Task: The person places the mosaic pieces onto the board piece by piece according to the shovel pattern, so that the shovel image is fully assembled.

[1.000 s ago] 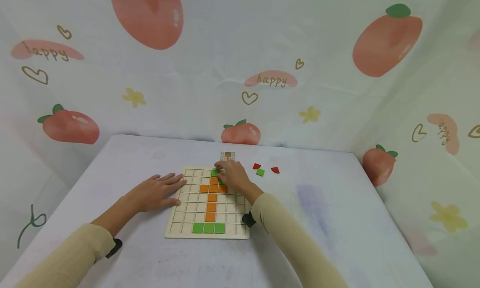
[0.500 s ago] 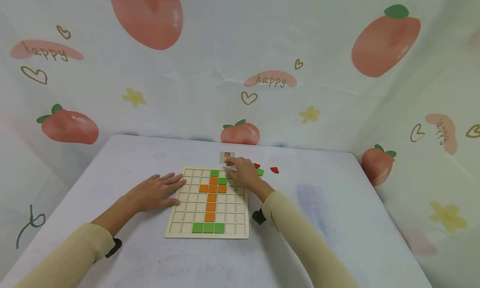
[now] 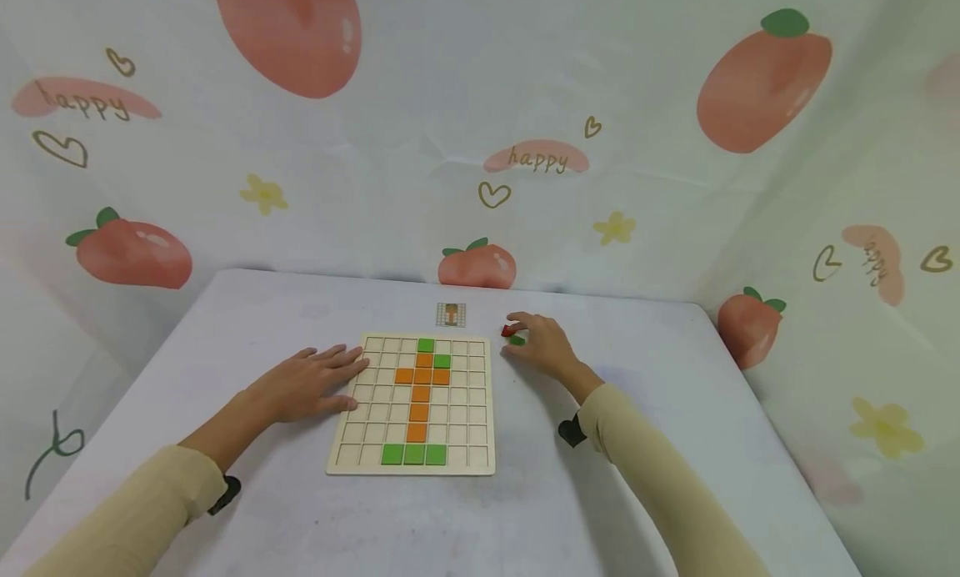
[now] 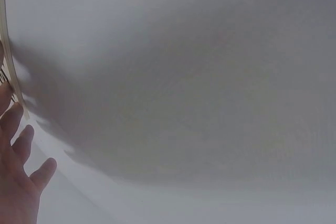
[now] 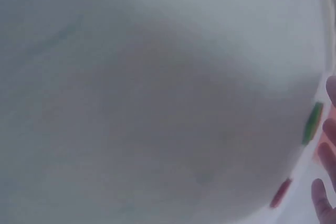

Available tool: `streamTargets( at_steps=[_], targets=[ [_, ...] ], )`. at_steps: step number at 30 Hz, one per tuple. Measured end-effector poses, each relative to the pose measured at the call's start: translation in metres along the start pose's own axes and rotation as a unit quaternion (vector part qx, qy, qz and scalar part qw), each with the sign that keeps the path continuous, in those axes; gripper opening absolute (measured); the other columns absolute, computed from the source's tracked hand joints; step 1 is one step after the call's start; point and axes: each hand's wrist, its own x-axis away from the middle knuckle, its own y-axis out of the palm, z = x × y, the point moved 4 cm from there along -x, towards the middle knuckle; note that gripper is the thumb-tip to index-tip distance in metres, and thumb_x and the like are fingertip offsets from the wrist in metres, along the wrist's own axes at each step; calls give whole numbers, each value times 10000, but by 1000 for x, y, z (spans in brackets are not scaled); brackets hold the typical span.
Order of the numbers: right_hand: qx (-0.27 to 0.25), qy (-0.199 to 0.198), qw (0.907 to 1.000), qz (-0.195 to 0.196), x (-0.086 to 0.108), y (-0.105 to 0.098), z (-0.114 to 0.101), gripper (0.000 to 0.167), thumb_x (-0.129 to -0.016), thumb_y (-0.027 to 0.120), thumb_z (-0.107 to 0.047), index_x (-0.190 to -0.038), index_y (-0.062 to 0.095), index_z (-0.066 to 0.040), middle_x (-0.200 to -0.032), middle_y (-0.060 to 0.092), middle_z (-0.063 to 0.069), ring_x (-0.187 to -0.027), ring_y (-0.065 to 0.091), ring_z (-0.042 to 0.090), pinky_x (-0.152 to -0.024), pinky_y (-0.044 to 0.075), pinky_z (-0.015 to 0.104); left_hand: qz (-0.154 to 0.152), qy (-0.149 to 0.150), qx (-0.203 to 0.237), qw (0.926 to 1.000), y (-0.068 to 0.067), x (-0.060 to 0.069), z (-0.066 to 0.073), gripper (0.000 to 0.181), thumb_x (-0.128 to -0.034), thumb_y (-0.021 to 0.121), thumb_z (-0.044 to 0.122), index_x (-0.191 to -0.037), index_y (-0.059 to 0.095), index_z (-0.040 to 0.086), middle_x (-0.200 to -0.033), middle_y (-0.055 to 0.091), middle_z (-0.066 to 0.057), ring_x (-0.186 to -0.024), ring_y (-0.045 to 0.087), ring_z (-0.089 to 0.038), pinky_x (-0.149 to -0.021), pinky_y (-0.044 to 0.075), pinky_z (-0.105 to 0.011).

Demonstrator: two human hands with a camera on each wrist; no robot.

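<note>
A cream grid board (image 3: 468, 410) lies on the white table, with orange square tiles (image 3: 422, 393) forming a cross and green square tiles (image 3: 414, 454) along its bottom row. Two more green tiles sit near the board's top. My left hand (image 3: 311, 385) rests with spread fingers on the board's left edge. To the right of the board, my right hand (image 3: 551, 343) hovers with thumb and fingers apart around a loose green tile (image 3: 517, 340) and a red wedge-shaped piece (image 3: 507, 331). Another red piece (image 5: 281, 192) appears in the right wrist view; the hand hides it in the head view.
Behind the board lies a small printed card (image 3: 451, 314) with a grid picture. A white curtain with peach prints (image 3: 477, 264) rises behind the table (image 3: 630, 477) and along both sides.
My right hand has left the board's top, where two green tiles now show, passed near the card, and moved right to the loose pieces. My left hand has stayed in place.
</note>
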Motion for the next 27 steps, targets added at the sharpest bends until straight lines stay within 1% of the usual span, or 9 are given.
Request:
streamTargets(
  at_steps=[3, 6, 9, 11, 16, 21, 27],
  targets=[
    [3, 80, 10000, -42, 5, -1, 9, 549, -841, 816, -247, -1319, 615, -69, -1146, 733, 58, -1187, 586, 315, -1054, 421, 488, 26, 5, 4, 10000, 0, 0, -1, 704, -962, 538, 571, -1483, 483, 102, -1525, 450, -127, -1389, 417, -385, -1058, 377, -595],
    [-9, 98, 9999, 25, 9, -3, 12, 552, -836, 825, -236, -1316, 616, -59, -1154, 729, 73, -1120, 611, 310, -1008, 456, 481, -8, -11, 54, 10000, 1, -1, -1, 715, -962, 526, 585, -1488, 476, 103, -1531, 442, -126, -1396, 407, -386, -1065, 368, -599],
    [-8, 39, 9999, 122, 12, -5, 14, 540, -832, 828, -225, -1299, 625, -45, -1122, 738, 82, -1038, 632, 295, -949, 488, 472, -29, -19, 83, 10000, 1, -1, -1, 717, -962, 525, 585, -1489, 474, 103, -1531, 441, -128, -1396, 405, -388, -1064, 368, -601],
    [-10, 10, 9999, 160, 14, -6, 15, 523, -832, 828, -217, -1283, 633, -39, -1101, 744, 84, -1011, 642, 286, -931, 497, 467, -31, -19, 86, 10000, 0, 0, 0, 712, -962, 531, 578, -1488, 475, 101, -1529, 443, -129, -1394, 407, -389, -1062, 370, -601],
    [-66, -5, 9997, 225, 14, -3, 19, 460, -843, 817, -190, -1245, 656, -33, -1089, 747, 92, -1030, 658, 285, -952, 495, 469, 5, 3, 53, 10000, -1, 1, 1, 699, -962, 547, 558, -1484, 480, 96, -1522, 453, -130, -1388, 416, -389, -1055, 376, -599],
    [-109, -53, 9995, 299, 14, -2, 20, 392, -857, 802, -163, -1206, 680, -34, -1092, 746, 94, -1036, 670, 284, -947, 502, 467, 13, 17, 45, 10000, -2, 1, 2, 693, -961, 557, 546, -1478, 486, 90, -1518, 457, -135, -1385, 418, -392, -1052, 380, -598],
    [-72, -109, 9995, 273, 13, -2, 19, 385, -866, 793, -171, -1209, 678, -39, -1094, 746, 83, -1026, 665, 273, -931, 507, 456, -13, -7, -3, 10000, -3, 0, 2, 698, -960, 555, 549, -1483, 481, 93, -1518, 456, -137, -1386, 419, -389, -1055, 379, -596]
  ],
)
